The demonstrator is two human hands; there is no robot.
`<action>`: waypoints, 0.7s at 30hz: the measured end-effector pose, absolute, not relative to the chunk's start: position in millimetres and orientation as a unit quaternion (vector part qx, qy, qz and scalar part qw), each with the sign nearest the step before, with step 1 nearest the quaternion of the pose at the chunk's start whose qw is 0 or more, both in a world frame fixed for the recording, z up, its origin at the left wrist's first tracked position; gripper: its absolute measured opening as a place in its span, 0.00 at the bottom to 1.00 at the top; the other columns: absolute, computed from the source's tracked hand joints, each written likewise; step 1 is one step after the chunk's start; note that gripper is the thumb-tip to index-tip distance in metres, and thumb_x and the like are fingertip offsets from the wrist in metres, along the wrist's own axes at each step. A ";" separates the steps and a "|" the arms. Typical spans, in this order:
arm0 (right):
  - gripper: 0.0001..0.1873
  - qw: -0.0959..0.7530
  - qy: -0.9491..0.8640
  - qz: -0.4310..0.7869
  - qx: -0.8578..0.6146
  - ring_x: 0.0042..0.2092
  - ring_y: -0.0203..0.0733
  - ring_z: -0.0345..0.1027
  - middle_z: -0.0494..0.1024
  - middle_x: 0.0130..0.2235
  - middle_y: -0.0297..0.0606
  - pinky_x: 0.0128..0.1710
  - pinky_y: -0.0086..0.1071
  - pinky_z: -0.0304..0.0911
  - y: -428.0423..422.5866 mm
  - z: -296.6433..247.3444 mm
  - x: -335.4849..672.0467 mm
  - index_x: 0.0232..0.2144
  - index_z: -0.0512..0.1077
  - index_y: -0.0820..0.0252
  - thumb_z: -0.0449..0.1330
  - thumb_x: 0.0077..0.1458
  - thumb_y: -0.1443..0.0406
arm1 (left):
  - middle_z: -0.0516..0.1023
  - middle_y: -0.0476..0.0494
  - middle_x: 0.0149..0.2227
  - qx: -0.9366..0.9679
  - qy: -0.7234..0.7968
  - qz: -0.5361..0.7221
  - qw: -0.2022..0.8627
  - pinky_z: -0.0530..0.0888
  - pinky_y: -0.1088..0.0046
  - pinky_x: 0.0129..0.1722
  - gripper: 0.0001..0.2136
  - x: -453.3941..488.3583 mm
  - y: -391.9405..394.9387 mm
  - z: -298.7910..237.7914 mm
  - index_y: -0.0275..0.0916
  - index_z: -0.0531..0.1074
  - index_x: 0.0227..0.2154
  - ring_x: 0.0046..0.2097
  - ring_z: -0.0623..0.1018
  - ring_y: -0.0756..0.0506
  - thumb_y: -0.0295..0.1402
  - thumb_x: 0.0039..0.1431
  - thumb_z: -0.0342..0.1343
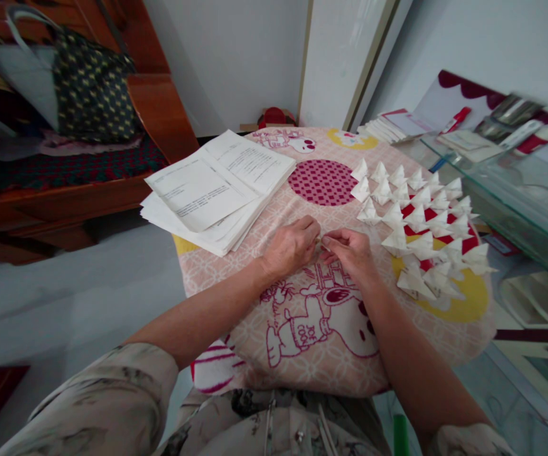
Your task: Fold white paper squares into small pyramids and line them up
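Both hands meet over the middle of the cloth-covered table (250, 323). My left hand (295, 244) is closed, its fingers curled down towards the right hand. Thumb and forefinger of my right hand (350, 250) are pinched together just opposite. Between the fingertips shows a sliver of a small piece of paper (321, 244), pale and mostly hidden by the fingers. To the right stand several pointed folded paper pieces (416, 218), set out in rough rows. A stack of printed paper sheets (207, 196) lies to the left, with a loose sheet askew on top.
A glass shelf (487, 209) borders the table on the right, holding a metal container (516, 111) and a red marker (457, 119). A pile of papers (388, 126) is at the back right. On the left stands a wooden bench (160, 117) with a patterned bag (91, 88).
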State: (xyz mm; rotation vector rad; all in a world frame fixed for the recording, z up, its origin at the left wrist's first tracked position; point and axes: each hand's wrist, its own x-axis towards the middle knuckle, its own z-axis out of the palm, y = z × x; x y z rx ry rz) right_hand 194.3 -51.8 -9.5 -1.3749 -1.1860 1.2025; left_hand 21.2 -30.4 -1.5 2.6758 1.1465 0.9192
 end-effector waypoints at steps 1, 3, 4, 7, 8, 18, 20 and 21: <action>0.15 0.462 -0.487 0.488 -0.558 0.22 0.42 0.74 0.77 0.22 0.35 0.18 0.31 0.70 -51.7 -9.8 194.3 0.29 0.74 0.59 0.70 0.43 0.57 | 0.74 0.41 0.37 0.876 0.374 0.300 0.045 0.71 0.71 0.34 0.06 21.3 -30.6 -1.2 0.36 0.70 0.34 0.35 0.73 0.47 0.24 0.61 0.48; 0.15 0.459 -0.491 0.487 -0.558 0.21 0.42 0.73 0.77 0.21 0.35 0.17 0.30 0.69 -51.7 -9.8 194.0 0.29 0.74 0.59 0.70 0.42 0.57 | 0.74 0.41 0.38 0.878 0.370 0.299 0.044 0.71 0.71 0.34 0.06 21.4 -30.7 -1.5 0.36 0.70 0.34 0.35 0.73 0.47 0.24 0.62 0.48; 0.15 0.457 -0.490 0.486 -0.560 0.21 0.42 0.73 0.77 0.21 0.35 0.16 0.30 0.68 -51.7 -9.5 193.8 0.29 0.74 0.60 0.70 0.42 0.57 | 0.74 0.41 0.37 0.880 0.367 0.299 0.043 0.71 0.72 0.33 0.06 21.5 -30.5 -2.0 0.35 0.70 0.34 0.35 0.73 0.47 0.25 0.62 0.48; 0.14 0.452 -0.477 0.488 -0.574 0.21 0.41 0.73 0.77 0.21 0.35 0.16 0.29 0.69 -51.9 -7.3 192.7 0.28 0.74 0.60 0.69 0.42 0.57 | 0.74 0.41 0.37 0.884 0.361 0.295 0.035 0.71 0.72 0.33 0.07 21.7 -29.5 -4.1 0.35 0.70 0.34 0.35 0.73 0.47 0.25 0.63 0.47; 0.14 0.451 -0.472 0.489 -0.578 0.21 0.41 0.74 0.77 0.21 0.35 0.16 0.29 0.69 -52.1 -6.5 192.4 0.27 0.74 0.61 0.69 0.43 0.57 | 0.74 0.41 0.37 0.886 0.359 0.293 0.031 0.71 0.72 0.33 0.07 21.8 -29.2 -4.8 0.36 0.70 0.34 0.36 0.74 0.47 0.25 0.63 0.47; 0.10 0.471 -0.429 0.506 -0.581 0.23 0.43 0.75 0.77 0.21 0.34 0.18 0.30 0.70 -53.7 -4.4 191.8 0.27 0.73 0.60 0.67 0.39 0.64 | 0.74 0.41 0.37 0.889 0.347 0.297 0.029 0.72 0.72 0.35 0.07 21.2 -29.4 -4.2 0.35 0.70 0.33 0.37 0.74 0.47 0.24 0.62 0.47; 0.11 0.474 -0.431 0.512 -0.573 0.23 0.43 0.75 0.77 0.21 0.34 0.20 0.30 0.71 -54.1 -4.0 191.9 0.28 0.73 0.60 0.68 0.38 0.65 | 0.74 0.41 0.37 0.887 0.351 0.299 0.029 0.72 0.72 0.34 0.07 20.9 -29.2 -3.6 0.35 0.70 0.33 0.36 0.73 0.47 0.24 0.62 0.47; 0.12 0.474 -0.433 0.514 -0.568 0.24 0.42 0.75 0.77 0.22 0.34 0.21 0.30 0.71 -54.2 -3.9 191.9 0.28 0.73 0.59 0.68 0.38 0.65 | 0.74 0.41 0.37 0.886 0.352 0.301 0.029 0.71 0.72 0.34 0.07 20.7 -29.2 -3.4 0.35 0.69 0.33 0.36 0.73 0.47 0.24 0.61 0.47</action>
